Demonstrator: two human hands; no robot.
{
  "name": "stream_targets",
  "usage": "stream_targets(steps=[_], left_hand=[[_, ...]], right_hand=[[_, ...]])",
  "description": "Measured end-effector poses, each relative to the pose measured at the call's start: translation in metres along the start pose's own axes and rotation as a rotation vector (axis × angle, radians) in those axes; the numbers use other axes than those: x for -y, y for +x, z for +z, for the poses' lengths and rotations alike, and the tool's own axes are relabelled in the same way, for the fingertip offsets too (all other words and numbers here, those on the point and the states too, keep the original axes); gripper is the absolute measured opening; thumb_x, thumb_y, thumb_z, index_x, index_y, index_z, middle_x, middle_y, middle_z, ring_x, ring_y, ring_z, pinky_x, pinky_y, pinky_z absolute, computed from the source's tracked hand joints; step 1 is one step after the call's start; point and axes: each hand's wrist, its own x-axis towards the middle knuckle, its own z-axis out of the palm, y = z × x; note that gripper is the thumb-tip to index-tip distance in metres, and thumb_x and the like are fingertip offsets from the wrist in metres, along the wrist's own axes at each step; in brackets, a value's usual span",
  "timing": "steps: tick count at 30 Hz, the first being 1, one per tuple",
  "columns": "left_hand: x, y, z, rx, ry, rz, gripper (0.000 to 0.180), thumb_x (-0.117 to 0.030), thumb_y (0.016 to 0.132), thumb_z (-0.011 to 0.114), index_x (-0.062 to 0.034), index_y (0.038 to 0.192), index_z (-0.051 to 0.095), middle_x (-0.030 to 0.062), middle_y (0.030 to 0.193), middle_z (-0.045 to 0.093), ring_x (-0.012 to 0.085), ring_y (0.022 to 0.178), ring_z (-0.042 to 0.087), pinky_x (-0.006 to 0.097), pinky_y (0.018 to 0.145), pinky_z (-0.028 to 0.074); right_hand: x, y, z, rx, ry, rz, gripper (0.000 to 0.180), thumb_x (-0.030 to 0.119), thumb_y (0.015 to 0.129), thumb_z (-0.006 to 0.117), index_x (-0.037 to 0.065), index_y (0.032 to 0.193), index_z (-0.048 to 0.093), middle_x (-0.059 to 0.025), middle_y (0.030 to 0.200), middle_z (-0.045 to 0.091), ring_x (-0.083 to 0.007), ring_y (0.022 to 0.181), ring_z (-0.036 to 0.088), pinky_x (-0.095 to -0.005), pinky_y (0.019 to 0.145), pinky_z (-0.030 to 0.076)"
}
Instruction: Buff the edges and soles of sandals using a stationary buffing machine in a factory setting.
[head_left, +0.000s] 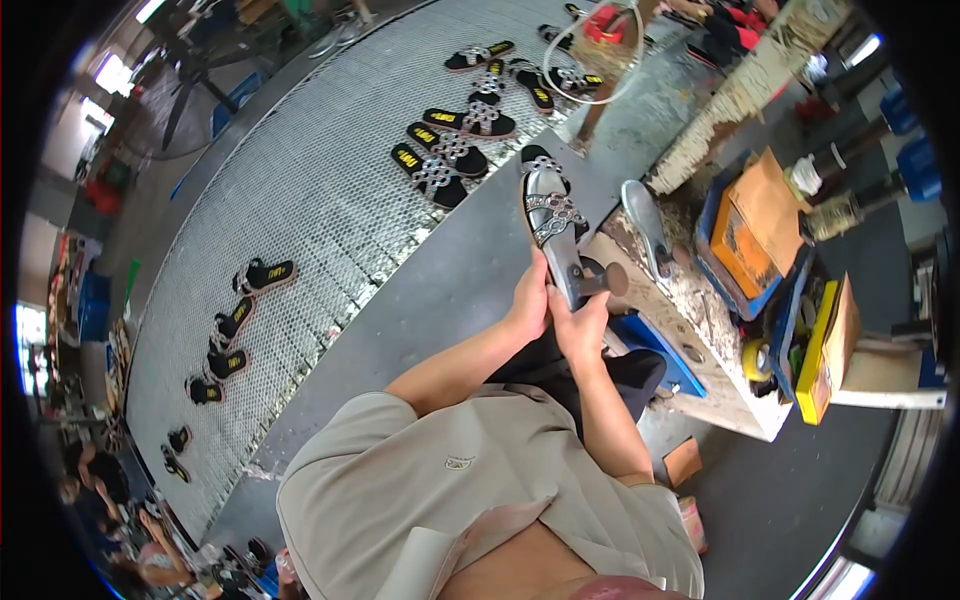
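Grey metal mesh of a wide conveyor belt curves across the left and far part of the head view, with a grey floor strip beside it and a worn, paint-flaked table on the right. Near the middle of the scene, just in front of the person's chest, a sandal is held lengthwise, its toe pointing far and its heel end near. It has a shiny silver insole, a black sole edge, and a chain-patterned silver strap across the forefoot; a dark rounded block shows at the heel end, though what it is cannot be told. The left hand wraps the near end from the left, its fingers closed on the sandal. The right hand clasps it from the right and below, fingers also closed round the heel part. On the belt, far from the hands, a row of black sandals with yellow insole patches and silver straps lies side by side, and further black sandals lie on the left. A single silver sole rests on the table just right of the held sandal, with orange and yellow boxes farther right.
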Motion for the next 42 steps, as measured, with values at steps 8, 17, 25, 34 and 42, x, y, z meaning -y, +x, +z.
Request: stream_targets(steps=[8, 17, 25, 34, 42], left_hand=[[0.046, 0.045, 0.038, 0.123, 0.21, -0.184, 0.066, -0.062, 0.11, 0.043, -0.0086, 0.144, 0.057, 0.0065, 0.139, 0.066, 0.0198, 0.129, 0.061, 0.039, 0.11, 0.048], [-0.009, 0.049, -0.016, -0.164, 0.73, 0.009, 0.068, -0.056, 0.112, 0.043, -0.0002, 0.151, 0.054, 0.0192, 0.141, 0.061, 0.0291, 0.125, 0.06, 0.042, 0.104, 0.051], [-0.064, 0.07, -0.051, -0.302, 1.456, 0.424, 0.052, -0.038, 0.105, 0.065, 0.0043, 0.135, 0.064, 0.0237, 0.124, 0.065, 0.0332, 0.115, 0.065, 0.042, 0.1, 0.052], [-0.052, 0.168, -0.043, -0.598, 1.967, 0.355, 0.076, -0.06, 0.091, 0.073, 0.0057, 0.127, 0.059, 0.0269, 0.124, 0.065, 0.0422, 0.115, 0.068, 0.049, 0.097, 0.056], [-0.064, 0.252, -0.052, -0.625, 1.903, 0.309, 0.052, -0.04, 0.096, 0.068, -0.0014, 0.128, 0.056, 0.0265, 0.122, 0.067, 0.0453, 0.114, 0.069, 0.055, 0.097, 0.055]], right_hand=[[-0.009, 0.03, -0.065, -0.232, -0.062, 0.067, 0.073, 0.031, 0.083, 0.087, -0.009, 0.131, 0.051, -0.0295, 0.112, 0.073, -0.0427, 0.107, 0.073, -0.0462, 0.094, 0.056], [-0.058, 0.179, -0.203, -0.814, -0.522, -0.143, 0.045, 0.02, 0.082, 0.082, -0.007, 0.106, 0.055, -0.028, 0.101, 0.064, -0.0494, 0.102, 0.06, -0.0569, 0.095, 0.045], [-0.104, 0.296, -0.249, -0.697, -1.203, 0.115, 0.086, 0.065, 0.083, 0.073, -0.012, 0.121, 0.064, -0.0291, 0.122, 0.065, -0.0478, 0.13, 0.053, -0.0575, 0.122, 0.029], [-0.083, 0.101, -0.156, -0.685, -0.552, -0.433, 0.059, 0.012, 0.091, 0.075, -0.008, 0.14, 0.049, -0.0312, 0.143, 0.052, -0.0517, 0.143, 0.041, -0.0599, 0.12, 0.032], [-0.119, -0.002, -0.073, -0.218, -0.21, -0.085, 0.043, 0.017, 0.09, 0.077, -0.003, 0.125, 0.061, -0.0251, 0.124, 0.065, -0.0447, 0.117, 0.062, -0.0492, 0.103, 0.051]])
